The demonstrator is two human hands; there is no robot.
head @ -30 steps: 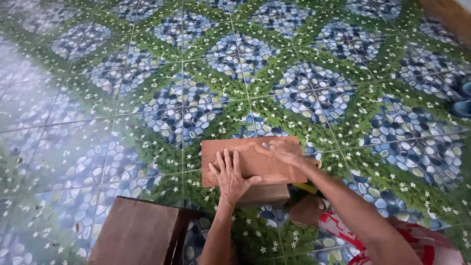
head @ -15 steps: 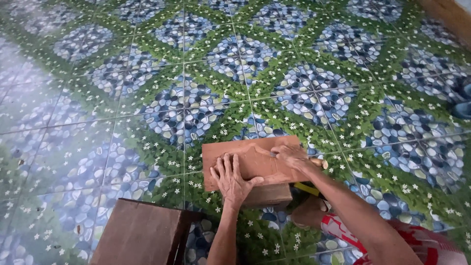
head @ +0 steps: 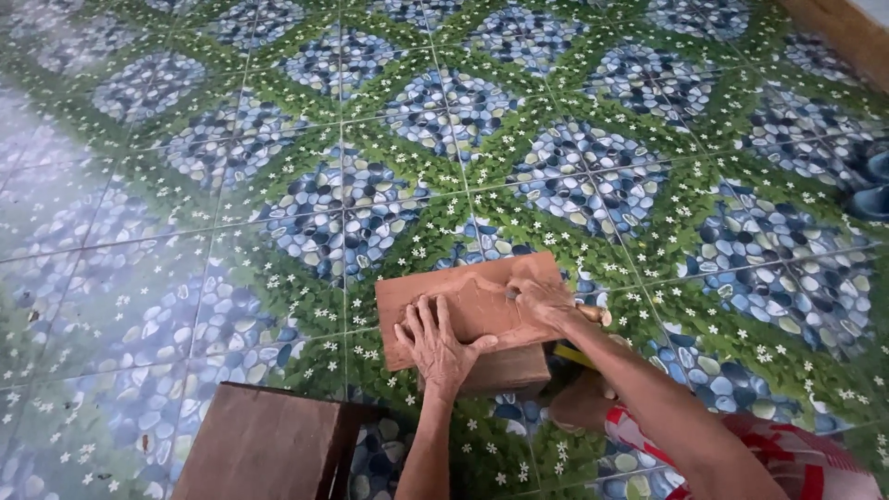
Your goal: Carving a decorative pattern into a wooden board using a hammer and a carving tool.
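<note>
The left hand (head: 440, 343) lies flat, pinning the wooden board (head: 472, 306) steady near its front edge; the right hand (head: 546, 301) grips a small tool (head: 593, 315) and should push gently.

Floor's glossy patterned tile (head: 278, 185), blue pebbles and white flowers on green. Dark brown wooden stool (head: 264, 444) bottom left, blue sandal (head: 866, 185) far right.
</note>
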